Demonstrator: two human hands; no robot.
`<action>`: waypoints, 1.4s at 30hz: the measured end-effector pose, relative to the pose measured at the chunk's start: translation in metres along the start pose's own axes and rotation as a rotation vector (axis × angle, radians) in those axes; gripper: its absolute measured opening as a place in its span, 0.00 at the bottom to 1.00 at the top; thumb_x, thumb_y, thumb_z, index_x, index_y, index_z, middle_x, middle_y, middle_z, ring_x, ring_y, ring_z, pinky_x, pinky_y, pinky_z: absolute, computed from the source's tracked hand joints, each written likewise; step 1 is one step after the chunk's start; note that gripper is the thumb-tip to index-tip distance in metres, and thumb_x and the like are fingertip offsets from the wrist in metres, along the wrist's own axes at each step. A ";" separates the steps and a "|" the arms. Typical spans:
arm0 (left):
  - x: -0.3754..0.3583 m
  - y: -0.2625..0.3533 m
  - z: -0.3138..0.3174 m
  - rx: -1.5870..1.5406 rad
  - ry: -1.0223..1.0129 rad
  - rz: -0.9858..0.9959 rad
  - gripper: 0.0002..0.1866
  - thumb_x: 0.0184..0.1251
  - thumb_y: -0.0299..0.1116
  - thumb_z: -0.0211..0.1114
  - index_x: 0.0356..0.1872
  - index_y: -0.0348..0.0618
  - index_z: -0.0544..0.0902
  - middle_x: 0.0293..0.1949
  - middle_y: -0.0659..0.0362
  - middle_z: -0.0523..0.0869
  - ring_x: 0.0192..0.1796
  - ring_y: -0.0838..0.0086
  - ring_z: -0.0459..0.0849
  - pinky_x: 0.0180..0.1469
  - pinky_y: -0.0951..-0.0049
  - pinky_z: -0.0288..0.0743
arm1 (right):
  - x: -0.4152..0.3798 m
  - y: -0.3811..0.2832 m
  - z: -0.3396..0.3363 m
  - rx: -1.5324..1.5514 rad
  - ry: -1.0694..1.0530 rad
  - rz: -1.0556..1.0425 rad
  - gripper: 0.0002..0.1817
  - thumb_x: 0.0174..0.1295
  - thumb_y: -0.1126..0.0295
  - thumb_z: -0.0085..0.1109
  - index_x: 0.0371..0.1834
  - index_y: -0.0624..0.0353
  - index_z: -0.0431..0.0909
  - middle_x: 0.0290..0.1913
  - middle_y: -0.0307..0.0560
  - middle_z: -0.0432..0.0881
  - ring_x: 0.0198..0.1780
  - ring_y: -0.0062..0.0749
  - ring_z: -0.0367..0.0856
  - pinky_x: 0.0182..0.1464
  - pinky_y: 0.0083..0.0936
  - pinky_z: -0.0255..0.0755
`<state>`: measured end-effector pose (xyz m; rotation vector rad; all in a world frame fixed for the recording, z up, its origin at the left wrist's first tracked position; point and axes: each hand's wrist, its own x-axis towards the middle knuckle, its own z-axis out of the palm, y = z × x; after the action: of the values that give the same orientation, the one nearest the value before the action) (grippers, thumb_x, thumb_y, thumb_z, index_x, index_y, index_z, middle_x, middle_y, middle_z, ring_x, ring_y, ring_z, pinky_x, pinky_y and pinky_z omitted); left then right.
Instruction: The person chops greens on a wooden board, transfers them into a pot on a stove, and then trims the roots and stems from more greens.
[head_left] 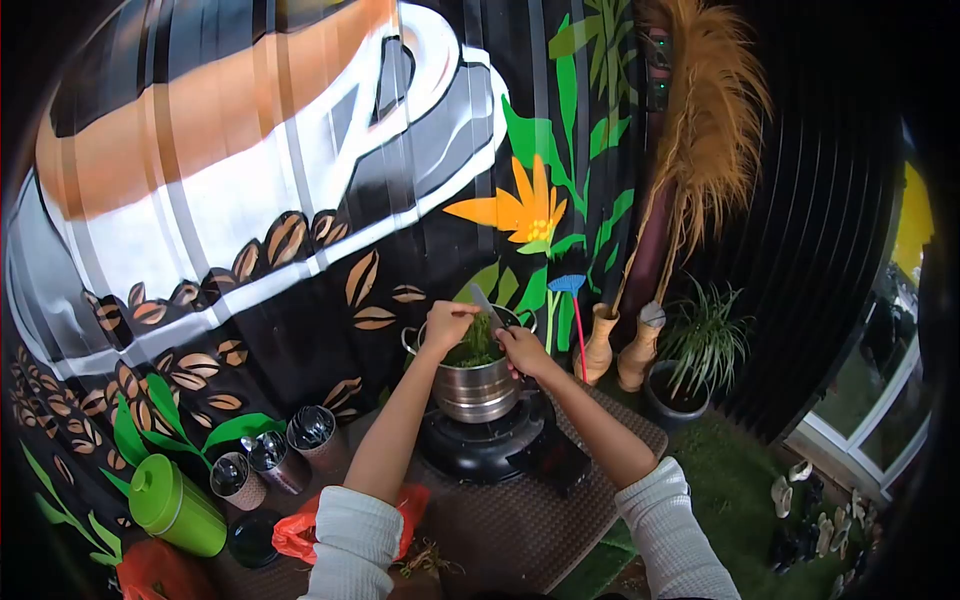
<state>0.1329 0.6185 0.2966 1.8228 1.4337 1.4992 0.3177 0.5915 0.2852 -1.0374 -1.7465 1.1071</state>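
Over a steel pot (476,395) my left hand (450,325) is closed on a bunch of green leaves (479,335). My right hand (522,350) grips a knife (486,304) by its handle, the blade pointing up and to the left beside the leaves. More green leaves lie inside the pot, partly hidden by my hands. The pot stands on a black portable stove (470,445).
A brown woven-pattern table (520,530) carries a green lidded container (178,505), several cups of utensils (268,455) and a red plastic bag (295,530). Beyond its right edge stand vases (597,350) and a potted plant (680,395). A painted wall rises behind.
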 end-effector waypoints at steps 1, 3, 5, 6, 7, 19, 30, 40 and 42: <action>0.003 -0.002 0.003 0.027 0.020 0.038 0.11 0.50 0.26 0.63 0.36 0.45 0.88 0.32 0.53 0.88 0.35 0.70 0.87 0.42 0.74 0.79 | 0.003 0.001 -0.002 0.000 -0.005 0.004 0.20 0.69 0.55 0.44 0.28 0.63 0.68 0.12 0.43 0.69 0.09 0.28 0.68 0.12 0.24 0.61; 0.005 -0.003 0.006 0.101 0.071 0.083 0.09 0.52 0.27 0.65 0.35 0.41 0.88 0.32 0.50 0.87 0.34 0.68 0.88 0.41 0.74 0.79 | 0.011 0.007 -0.005 0.017 -0.026 -0.009 0.20 0.67 0.59 0.46 0.26 0.67 0.68 0.15 0.45 0.69 0.11 0.29 0.70 0.11 0.26 0.66; 0.003 0.000 0.008 0.104 0.137 0.044 0.09 0.49 0.26 0.68 0.35 0.38 0.87 0.31 0.49 0.87 0.34 0.68 0.88 0.41 0.74 0.80 | 0.020 0.016 -0.004 0.042 -0.062 0.026 0.20 0.69 0.55 0.43 0.28 0.61 0.68 0.12 0.42 0.68 0.09 0.27 0.68 0.11 0.23 0.60; 0.004 -0.003 0.008 0.108 0.141 0.042 0.09 0.49 0.26 0.68 0.35 0.38 0.87 0.31 0.49 0.87 0.34 0.68 0.88 0.41 0.74 0.80 | 0.020 0.015 -0.003 0.047 -0.069 0.029 0.19 0.70 0.55 0.43 0.29 0.60 0.68 0.12 0.41 0.68 0.09 0.25 0.68 0.10 0.22 0.59; 0.003 -0.005 0.007 0.093 0.152 0.056 0.10 0.48 0.26 0.69 0.34 0.37 0.87 0.31 0.49 0.87 0.34 0.68 0.88 0.41 0.74 0.80 | 0.020 0.014 -0.003 0.048 -0.075 0.028 0.19 0.70 0.55 0.43 0.29 0.60 0.68 0.12 0.41 0.68 0.09 0.25 0.68 0.10 0.22 0.59; -0.014 -0.026 0.029 0.001 0.158 0.238 0.12 0.51 0.22 0.66 0.40 0.36 0.85 0.44 0.46 0.85 0.38 0.63 0.86 0.40 0.69 0.80 | 0.013 0.014 0.003 0.185 -0.095 0.112 0.19 0.70 0.57 0.43 0.28 0.61 0.68 0.12 0.42 0.68 0.09 0.26 0.67 0.11 0.23 0.59; -0.034 0.003 0.016 -0.225 0.033 -0.137 0.10 0.51 0.24 0.71 0.35 0.32 0.82 0.27 0.52 0.86 0.27 0.74 0.85 0.32 0.78 0.80 | 0.003 0.014 0.008 0.251 -0.075 0.118 0.19 0.70 0.56 0.40 0.29 0.60 0.68 0.12 0.40 0.68 0.10 0.26 0.68 0.11 0.23 0.60; -0.035 -0.039 0.022 -0.335 0.032 -0.173 0.07 0.54 0.21 0.69 0.35 0.31 0.84 0.31 0.52 0.87 0.31 0.74 0.86 0.34 0.80 0.80 | -0.009 0.012 0.009 0.336 -0.065 0.156 0.19 0.71 0.56 0.38 0.31 0.60 0.68 0.13 0.39 0.67 0.10 0.24 0.65 0.11 0.22 0.58; -0.041 -0.033 0.019 -0.042 0.072 0.109 0.07 0.56 0.20 0.66 0.36 0.29 0.84 0.31 0.49 0.87 0.31 0.72 0.87 0.33 0.79 0.80 | -0.011 0.011 0.008 0.327 -0.067 0.154 0.19 0.71 0.56 0.38 0.30 0.60 0.68 0.13 0.39 0.67 0.10 0.24 0.65 0.11 0.22 0.58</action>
<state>0.1379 0.6023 0.2438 1.8660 1.3439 1.6504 0.3164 0.5822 0.2706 -0.9504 -1.4887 1.4827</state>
